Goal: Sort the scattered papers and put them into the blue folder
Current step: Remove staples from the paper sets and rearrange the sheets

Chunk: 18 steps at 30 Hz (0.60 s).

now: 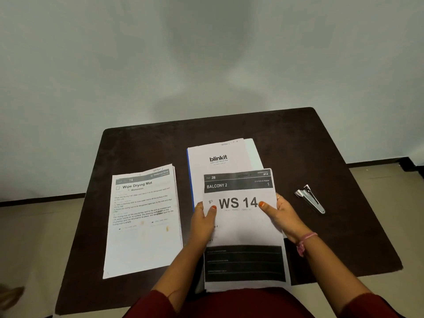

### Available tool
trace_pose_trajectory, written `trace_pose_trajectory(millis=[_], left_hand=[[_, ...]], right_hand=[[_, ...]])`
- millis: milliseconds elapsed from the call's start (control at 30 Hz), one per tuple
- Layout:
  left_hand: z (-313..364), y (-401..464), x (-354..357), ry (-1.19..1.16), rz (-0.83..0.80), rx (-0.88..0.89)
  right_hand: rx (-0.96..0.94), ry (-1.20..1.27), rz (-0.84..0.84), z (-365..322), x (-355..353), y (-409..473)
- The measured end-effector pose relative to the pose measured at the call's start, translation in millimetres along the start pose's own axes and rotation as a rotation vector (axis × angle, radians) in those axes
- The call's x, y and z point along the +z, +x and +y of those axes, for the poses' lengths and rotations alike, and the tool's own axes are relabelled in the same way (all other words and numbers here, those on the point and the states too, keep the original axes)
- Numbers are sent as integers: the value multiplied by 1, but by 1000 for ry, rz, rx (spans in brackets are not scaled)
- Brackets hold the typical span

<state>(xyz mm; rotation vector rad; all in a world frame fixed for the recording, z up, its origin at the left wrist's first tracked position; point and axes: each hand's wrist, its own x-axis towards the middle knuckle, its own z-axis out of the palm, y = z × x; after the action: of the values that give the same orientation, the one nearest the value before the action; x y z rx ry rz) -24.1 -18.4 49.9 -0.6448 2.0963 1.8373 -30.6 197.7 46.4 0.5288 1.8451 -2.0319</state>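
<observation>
Two hands: I am holding both of my hands on one set of sheets, one hand at each side edge, with the paper spanning the gap between them.
Left hand [205,220]: I am gripping the left edge of the WS 14 papers [243,228], my thumb lying on the printed face just left of the big lettering and my fingers tucked out of sight beneath.
Right hand [281,216]: I am gripping the right edge of the same sheets, thumb pressing on the face just right of the "14", fingers curling behind the edge; a pink thread band [304,243] is sitting on that wrist.
Arms: I am reaching both forearms forward from the near edge of the table [142,145], angling them inward toward the sheets; dark red sleeves are showing at the bottom.
WS 14 papers: I am holding them over the near part of the blinkit sheet [218,164], hiding its lower half.
Blue folder [190,171]: it is lying under the blinkit sheet at the table's middle, only a blue strip showing along the left side.
Wipe Drying Mat stack [142,223]: it is lying flat to the left, apart from the folder.
Metal stapler [309,198]: it is lying to the right, well apart from my hands.
</observation>
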Motion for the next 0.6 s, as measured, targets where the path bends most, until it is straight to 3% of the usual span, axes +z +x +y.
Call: trace_pose_trajectory(millis=[433,600], left_hand=[[77,-31,-13,-57,58,480],[87,-23,-15,-60,95,551]], right_hand=[[-396,-34,64,-101,12,-33],[-515,-42,92,-113,20,-26]])
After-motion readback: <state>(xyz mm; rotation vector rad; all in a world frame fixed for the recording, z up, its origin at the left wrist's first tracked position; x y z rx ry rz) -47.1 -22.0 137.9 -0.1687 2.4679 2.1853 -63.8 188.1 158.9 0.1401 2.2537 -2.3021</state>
